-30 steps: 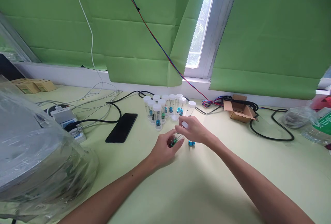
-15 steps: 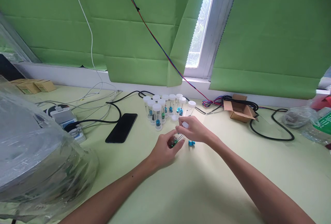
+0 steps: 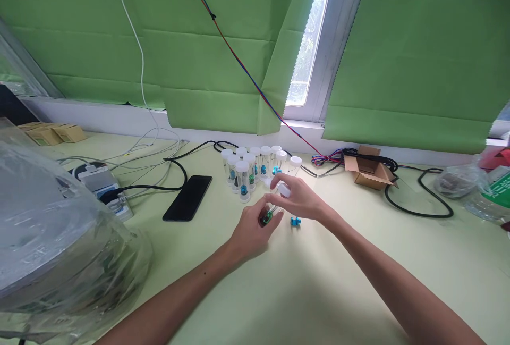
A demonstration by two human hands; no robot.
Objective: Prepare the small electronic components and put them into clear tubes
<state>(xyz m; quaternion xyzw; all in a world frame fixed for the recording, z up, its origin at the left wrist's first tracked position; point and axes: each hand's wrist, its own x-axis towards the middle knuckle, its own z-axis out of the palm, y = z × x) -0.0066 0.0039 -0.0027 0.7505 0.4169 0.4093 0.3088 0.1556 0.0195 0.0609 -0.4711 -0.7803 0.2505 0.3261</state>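
My left hand (image 3: 253, 228) is wrapped round a clear plastic tube (image 3: 274, 210) that lies tilted in it, with a small green part (image 3: 266, 217) showing inside. At the tube's upper end, a white cap (image 3: 284, 190) sits between the thumb and curved fingers of my right hand (image 3: 298, 196). Part of the cap is covered by those fingers, so I cannot tell whether it is tight on the tube. A small blue part (image 3: 295, 221) lies on the table just below my right hand. Several white-capped clear tubes (image 3: 243, 180) with blue or green parts stand upright behind my hands.
A black phone (image 3: 187, 198) lies left of the tubes. Farther left are a power strip (image 3: 113, 199) with cables and a large plastic-wrapped object (image 3: 67, 228). An open cardboard box (image 3: 368, 172) and black cables stand back right, with a plastic bottle (image 3: 488, 204) at the far right.
The fingers of my right hand have loosened and spread a little around the cap, with the index finger raised. My left hand and the tube stay nearly where they were.
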